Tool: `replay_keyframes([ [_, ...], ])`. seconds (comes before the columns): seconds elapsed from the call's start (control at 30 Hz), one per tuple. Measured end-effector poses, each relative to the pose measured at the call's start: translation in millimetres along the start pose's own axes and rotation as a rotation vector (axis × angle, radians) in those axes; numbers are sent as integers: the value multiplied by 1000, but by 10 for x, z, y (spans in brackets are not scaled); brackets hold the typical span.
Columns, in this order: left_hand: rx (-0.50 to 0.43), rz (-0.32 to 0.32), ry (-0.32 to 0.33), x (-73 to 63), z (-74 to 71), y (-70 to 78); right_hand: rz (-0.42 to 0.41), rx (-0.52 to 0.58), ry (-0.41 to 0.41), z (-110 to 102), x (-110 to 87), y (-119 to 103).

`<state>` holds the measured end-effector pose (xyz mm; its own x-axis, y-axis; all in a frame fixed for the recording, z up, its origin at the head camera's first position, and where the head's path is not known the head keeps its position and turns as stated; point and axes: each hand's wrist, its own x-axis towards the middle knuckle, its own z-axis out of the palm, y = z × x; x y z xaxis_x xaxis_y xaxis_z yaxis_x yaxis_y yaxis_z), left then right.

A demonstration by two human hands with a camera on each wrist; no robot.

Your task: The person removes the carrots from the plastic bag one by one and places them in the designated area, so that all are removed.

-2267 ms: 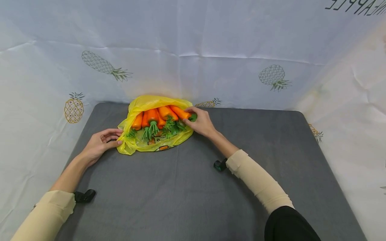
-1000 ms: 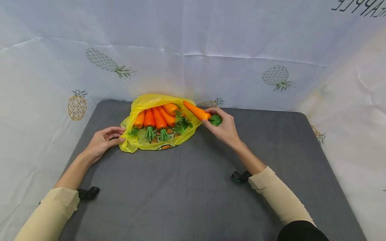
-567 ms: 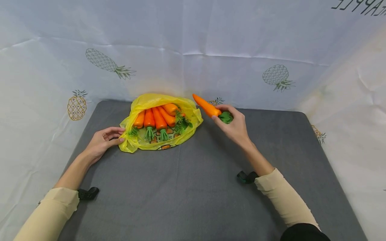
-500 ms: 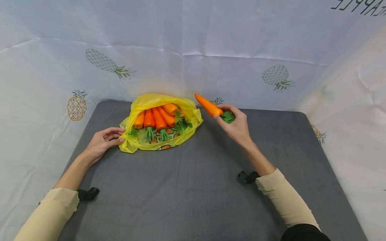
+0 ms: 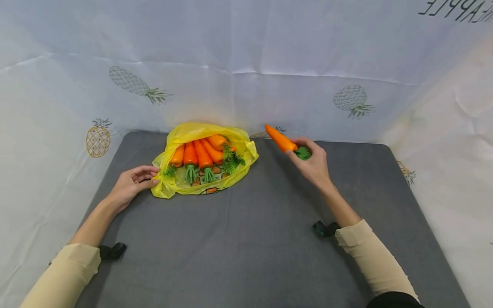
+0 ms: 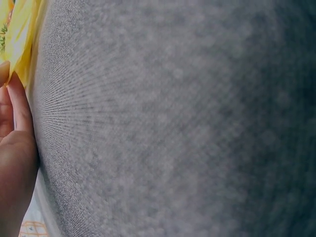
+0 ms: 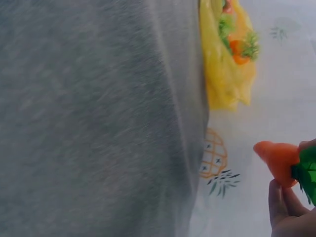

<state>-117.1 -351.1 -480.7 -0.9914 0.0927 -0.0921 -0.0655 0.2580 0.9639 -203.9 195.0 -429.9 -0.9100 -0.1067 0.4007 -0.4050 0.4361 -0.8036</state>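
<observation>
Behind your table (image 5: 231, 252), the white pineapple-print cloth (image 5: 246, 38) hangs just beyond the far edge. Near that edge, towards the far left corner, the yellow plastic bag (image 5: 204, 127) lies with its mouth open towards you. Your left hand (image 5: 131, 186) pinches the bag's left side between thumb and fingers; your right hand (image 5: 313, 164) holds a carrot — thumb and fingers closed round its leafy end. Several orange carrots (image 5: 201, 155) lie inside the bag, some with green stems towards you. The held carrot (image 5: 282, 139) is raised near the far edge, right of the bag, tip pointing up and left. It has just come out of the bag's right side and is now well apart from it — so this removal looks complete, with the others remaining inside.
</observation>
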Motion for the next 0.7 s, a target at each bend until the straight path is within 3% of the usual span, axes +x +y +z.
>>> replay_keyframes([
  [0.27,23,5,0,14,7,-21,92,-108,-24,37,-66,138],
  [0.7,25,-11,-5,8,8,-2,173,-178,-68,221,-34,229],
])
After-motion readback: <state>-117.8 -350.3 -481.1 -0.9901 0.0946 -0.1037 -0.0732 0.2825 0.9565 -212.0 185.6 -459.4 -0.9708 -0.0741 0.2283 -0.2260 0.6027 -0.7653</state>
